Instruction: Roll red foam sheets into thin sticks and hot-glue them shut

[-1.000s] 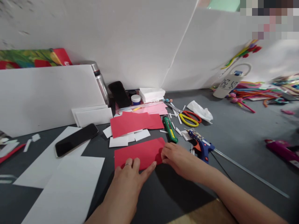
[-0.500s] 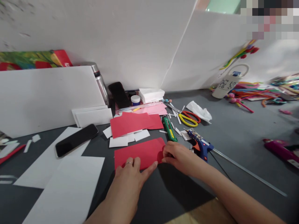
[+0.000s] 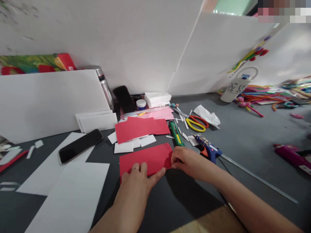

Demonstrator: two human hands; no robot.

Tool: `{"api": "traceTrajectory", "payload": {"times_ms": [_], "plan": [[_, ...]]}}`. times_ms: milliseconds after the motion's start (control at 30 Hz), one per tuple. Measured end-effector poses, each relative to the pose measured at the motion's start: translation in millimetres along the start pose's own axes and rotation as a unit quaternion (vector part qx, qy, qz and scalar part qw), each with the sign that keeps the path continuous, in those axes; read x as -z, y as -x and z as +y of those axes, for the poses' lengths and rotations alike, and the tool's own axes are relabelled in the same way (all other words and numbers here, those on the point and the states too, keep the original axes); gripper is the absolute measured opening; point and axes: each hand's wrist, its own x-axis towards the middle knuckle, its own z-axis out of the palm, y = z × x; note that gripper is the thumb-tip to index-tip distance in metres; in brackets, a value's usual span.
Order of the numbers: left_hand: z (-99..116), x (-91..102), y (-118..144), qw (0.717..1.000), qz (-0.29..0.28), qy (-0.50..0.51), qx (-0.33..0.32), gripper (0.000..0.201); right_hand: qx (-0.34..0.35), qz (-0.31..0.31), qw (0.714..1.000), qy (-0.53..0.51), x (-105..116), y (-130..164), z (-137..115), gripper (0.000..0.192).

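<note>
A red rectangle of paper or card lies on the dark table in front of me. My left hand rests on its lower edge, fingers stretched and thumb pointing right, with a ring on one finger. At the sheet's right end, my right hand has its fingers curled and pinched on the lower right corner. What lies under those fingertips is hidden. Just beyond the right hand is a green utility knife. Behind the sheet, more red pieces overlap small white cards.
Right of the hands lies a blue glue gun with a long clear glue stick. Scissors sit beyond it. On the left are white sheets and a phone. A white bottle stands at the back.
Both hands have barely moved, with a slight shift to the right. The red sheet stays between them in nearly the same place.
</note>
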Motion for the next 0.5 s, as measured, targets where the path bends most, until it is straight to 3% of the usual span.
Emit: {"api": "traceTrajectory", "payload": {"times_ms": [500], "plan": [[-2.6,-0.7,2.3,1.0,0.021,0.007,-0.013,0.116,0.006,-0.003,1.0,0.024,7.5,5.5,-6.0,0.012]]}}
